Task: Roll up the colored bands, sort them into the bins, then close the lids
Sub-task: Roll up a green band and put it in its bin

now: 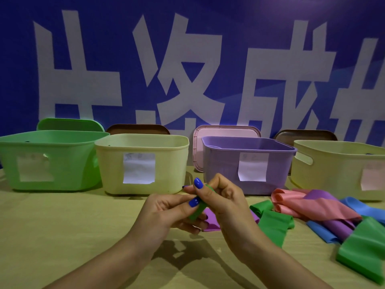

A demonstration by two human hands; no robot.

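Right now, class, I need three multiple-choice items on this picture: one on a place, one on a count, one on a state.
1. Where do the loose bands lie?
A. right of the hands
B. inside the green bin
C. on a lid

2. How many bins stand in the row?
A. two
B. four
C. six

3. What state is the purple bin in?
A. lid shut
B. tipped over
C. open, upright

Answers: 1 A, the bands are heaped on the table at the right. 2 B, green, cream, purple, cream. 3 C, its pink lid leans behind it.

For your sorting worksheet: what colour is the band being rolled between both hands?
Green; the band shows best in the head view, the only one given.
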